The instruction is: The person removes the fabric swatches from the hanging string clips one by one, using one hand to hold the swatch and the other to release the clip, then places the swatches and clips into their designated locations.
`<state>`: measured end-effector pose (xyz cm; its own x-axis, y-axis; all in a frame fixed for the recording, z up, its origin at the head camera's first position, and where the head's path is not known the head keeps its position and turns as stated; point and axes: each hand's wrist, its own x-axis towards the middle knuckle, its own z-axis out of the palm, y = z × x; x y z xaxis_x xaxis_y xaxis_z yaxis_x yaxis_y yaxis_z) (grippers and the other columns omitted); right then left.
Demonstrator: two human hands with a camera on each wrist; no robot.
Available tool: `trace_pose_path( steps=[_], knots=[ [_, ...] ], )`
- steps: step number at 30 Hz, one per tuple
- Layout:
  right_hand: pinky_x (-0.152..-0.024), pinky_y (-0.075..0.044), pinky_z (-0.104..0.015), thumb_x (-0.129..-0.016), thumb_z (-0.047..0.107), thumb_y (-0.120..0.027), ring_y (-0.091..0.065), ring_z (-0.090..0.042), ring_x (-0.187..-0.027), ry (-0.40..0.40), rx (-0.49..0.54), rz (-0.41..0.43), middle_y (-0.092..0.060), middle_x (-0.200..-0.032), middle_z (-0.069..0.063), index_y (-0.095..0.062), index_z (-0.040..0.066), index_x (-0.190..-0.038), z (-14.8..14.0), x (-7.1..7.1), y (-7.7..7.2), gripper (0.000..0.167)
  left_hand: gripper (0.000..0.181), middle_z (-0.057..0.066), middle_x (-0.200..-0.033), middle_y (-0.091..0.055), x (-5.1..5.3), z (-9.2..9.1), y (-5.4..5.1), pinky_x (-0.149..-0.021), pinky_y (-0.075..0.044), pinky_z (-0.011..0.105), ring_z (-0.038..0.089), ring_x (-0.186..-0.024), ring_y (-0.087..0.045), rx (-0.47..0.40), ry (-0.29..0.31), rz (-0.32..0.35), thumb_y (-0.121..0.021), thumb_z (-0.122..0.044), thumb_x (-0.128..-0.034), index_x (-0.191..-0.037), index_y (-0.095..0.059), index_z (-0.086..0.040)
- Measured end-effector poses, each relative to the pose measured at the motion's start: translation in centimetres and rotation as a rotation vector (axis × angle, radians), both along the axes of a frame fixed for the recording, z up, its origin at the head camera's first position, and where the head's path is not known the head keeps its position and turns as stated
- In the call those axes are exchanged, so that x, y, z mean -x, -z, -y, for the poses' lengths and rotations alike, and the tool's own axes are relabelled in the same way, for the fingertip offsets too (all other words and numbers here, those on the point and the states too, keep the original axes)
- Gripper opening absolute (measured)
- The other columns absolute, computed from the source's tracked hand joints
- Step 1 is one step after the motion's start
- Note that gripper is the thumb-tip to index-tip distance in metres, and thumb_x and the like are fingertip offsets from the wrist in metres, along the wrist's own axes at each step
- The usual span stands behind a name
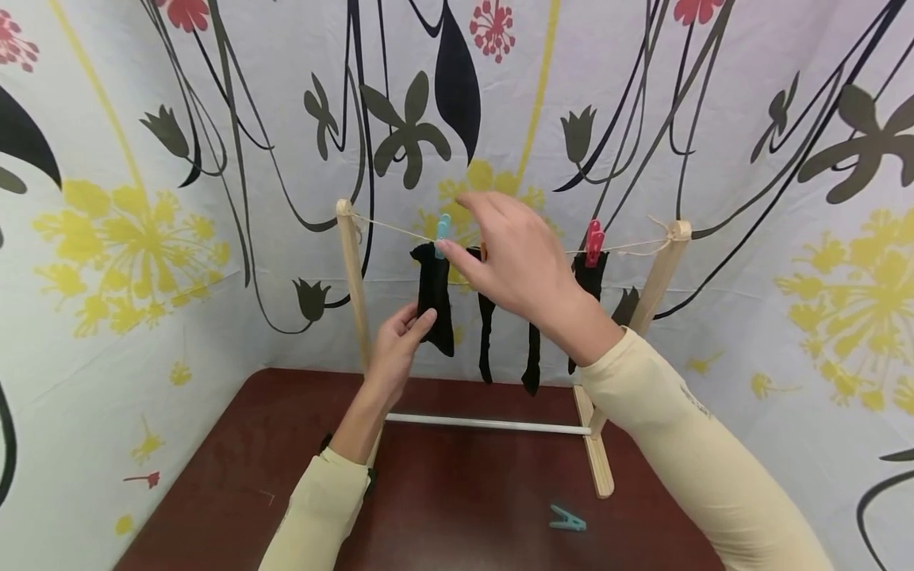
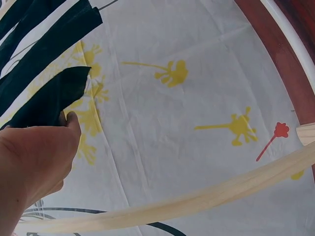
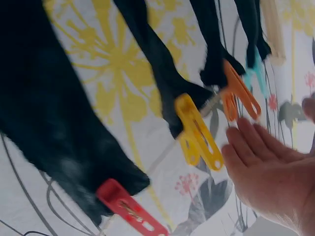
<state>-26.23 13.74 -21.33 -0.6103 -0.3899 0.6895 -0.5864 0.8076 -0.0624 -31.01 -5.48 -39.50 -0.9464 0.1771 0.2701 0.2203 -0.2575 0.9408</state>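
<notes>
In the head view, my left hand (image 1: 396, 345) pinches the lower part of a small black cloth (image 1: 433, 277), long and sock-like in shape. A light blue clothespin (image 1: 443, 230) clips its top to a thin line. My right hand (image 1: 517, 254) is raised beside that clothespin, its thumb overlapping it from the head camera. The right wrist view shows the right hand (image 3: 273, 172) with fingers extended, holding nothing, near an orange clothespin (image 3: 238, 93). Also on the line are a yellow clothespin (image 3: 197, 132) and a red clothespin (image 3: 130, 206), with more black cloths hanging.
The line (image 1: 393, 228) runs between two wooden posts, left (image 1: 351, 270) and right (image 1: 660, 274), joined low down by a white rod (image 1: 485, 424). A loose blue clothespin (image 1: 567, 519) lies on the dark red table (image 1: 464, 484). Flower-patterned fabric (image 1: 286, 159) surrounds the table.
</notes>
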Motion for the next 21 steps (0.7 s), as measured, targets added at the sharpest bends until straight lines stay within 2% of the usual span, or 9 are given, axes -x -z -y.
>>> trace_pose_path(
  steps=[3, 7, 14, 18, 21],
  knots=[
    [-0.102, -0.056, -0.048, -0.103, 0.050, -0.065, -0.067, -0.029, -0.124, 0.049, -0.047, 0.107, -0.069, -0.140, -0.011, -0.062, 0.009, -0.144, 0.4, 0.0, -1.0, 0.058, 0.043, 0.007, -0.130, -0.076, 0.1, -0.1, 0.1, -0.114, -0.050, 0.031, 0.012, -0.119, -0.072, 0.004, -0.003, 0.009, -0.070, -0.032, -0.1042, -0.140, -0.066, -0.008],
    [-0.102, -0.056, -0.050, -0.103, 0.051, -0.065, -0.067, -0.030, -0.125, 0.105, -0.100, 0.228, -0.068, -0.141, -0.010, -0.061, 0.010, -0.145, 0.8, 0.3, -2.1, 0.058, 0.042, 0.010, -0.129, -0.076, 0.0, -0.2, 0.1, -0.115, -0.050, 0.033, 0.010, -0.116, -0.074, 0.003, -0.018, 0.042, -0.070, -0.028, -0.1045, -0.138, -0.067, -0.002],
    [-0.098, -0.057, -0.049, -0.101, 0.054, -0.067, -0.069, -0.028, -0.121, 0.164, -0.125, 0.349, -0.070, -0.139, -0.007, -0.064, 0.012, -0.139, 1.8, 1.4, -3.7, 0.057, 0.037, 0.002, -0.117, -0.080, -0.1, -0.2, 0.2, -0.112, -0.052, 0.033, 0.008, -0.110, -0.076, -0.030, -0.029, 0.058, -0.070, -0.020, -0.1044, -0.133, -0.069, 0.003],
    [-0.095, -0.058, -0.047, -0.102, 0.057, -0.064, -0.071, -0.028, -0.117, 0.186, -0.151, 0.411, -0.070, -0.140, -0.008, -0.065, 0.012, -0.139, 2.4, 1.8, -4.0, 0.059, 0.036, 0.000, -0.115, -0.080, -0.1, -0.4, 0.2, -0.112, -0.053, 0.035, 0.009, -0.110, -0.076, -0.039, -0.030, 0.059, -0.070, -0.019, -0.1041, -0.132, -0.069, 0.004],
    [-0.093, -0.059, -0.047, -0.102, 0.058, -0.063, -0.071, -0.027, -0.110, 0.189, -0.171, 0.431, -0.072, -0.134, -0.008, -0.067, 0.012, -0.135, 2.7, 2.0, -4.1, 0.057, 0.036, -0.002, -0.112, -0.080, -0.1, -0.5, 0.2, -0.109, -0.055, 0.031, 0.009, -0.109, -0.075, -0.030, -0.037, 0.068, -0.071, -0.020, -0.1037, -0.131, -0.070, 0.004]
  ],
)
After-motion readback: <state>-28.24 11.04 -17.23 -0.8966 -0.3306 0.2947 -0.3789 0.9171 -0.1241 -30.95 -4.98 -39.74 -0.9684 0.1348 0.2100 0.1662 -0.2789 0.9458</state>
